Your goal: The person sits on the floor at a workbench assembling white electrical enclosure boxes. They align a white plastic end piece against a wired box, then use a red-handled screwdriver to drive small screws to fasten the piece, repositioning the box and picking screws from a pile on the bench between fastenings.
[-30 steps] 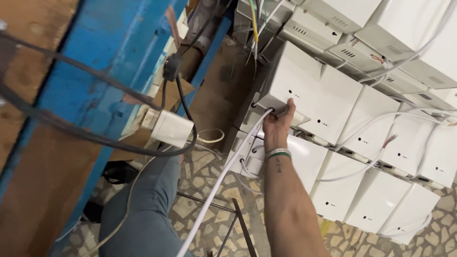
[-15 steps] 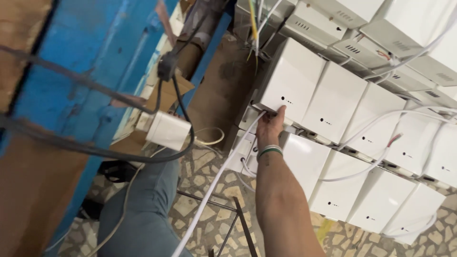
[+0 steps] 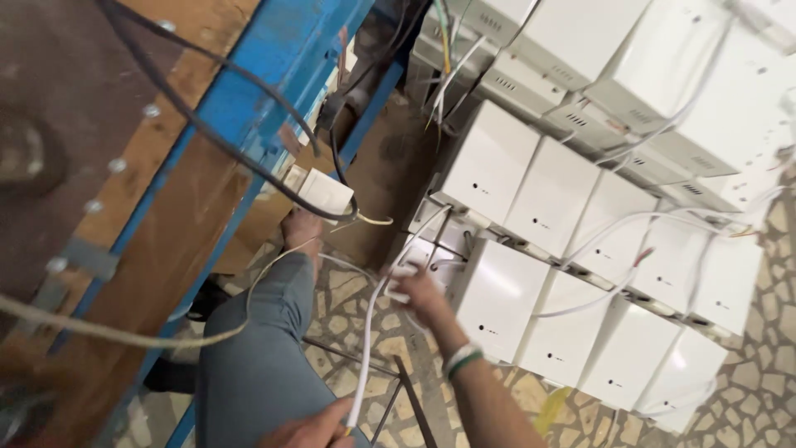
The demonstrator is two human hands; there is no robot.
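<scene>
My right hand (image 3: 417,294), a green-and-white band on its wrist, reaches low in front of the stacked white metal boxes (image 3: 497,294). Its fingers are closed on the end of a white cable (image 3: 367,344) just beside the lower row of boxes. The cable runs down and left to my left hand (image 3: 313,431) at the bottom edge, which pinches it near my knee. Only part of the left hand shows. More white cords (image 3: 613,232) hang across the box fronts.
A blue-framed wooden workbench (image 3: 157,216) fills the left, with black cables (image 3: 249,124) and a small white box (image 3: 325,192) hanging off it. My leg in grey-blue trousers (image 3: 265,340) sits below it. A thin metal stand (image 3: 398,390) rests on the stone-patterned floor (image 3: 746,406).
My right hand has dropped from the corner of the upper box to the lower row and now grips the white cable end. My left hand has come into view at the bottom.
</scene>
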